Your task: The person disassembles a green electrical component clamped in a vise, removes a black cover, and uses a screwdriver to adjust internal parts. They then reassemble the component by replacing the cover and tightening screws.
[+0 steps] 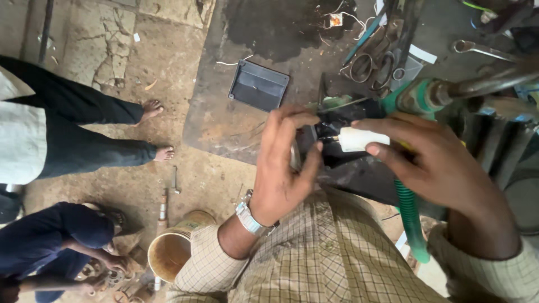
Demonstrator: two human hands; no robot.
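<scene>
Left hand (pixel 283 163) and right hand (pixel 435 163) meet, fingers curled, pinching.

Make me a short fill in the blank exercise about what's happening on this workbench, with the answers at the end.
1. The right hand holds a small part coloured ____.
2. The left hand has a ____ strapped at its wrist.
3. A ribbed hose coloured ____ runs down beside the right hand.
4. The dark rectangular tray lies on the ____.

Missing words: white; watch; green; bench
</scene>
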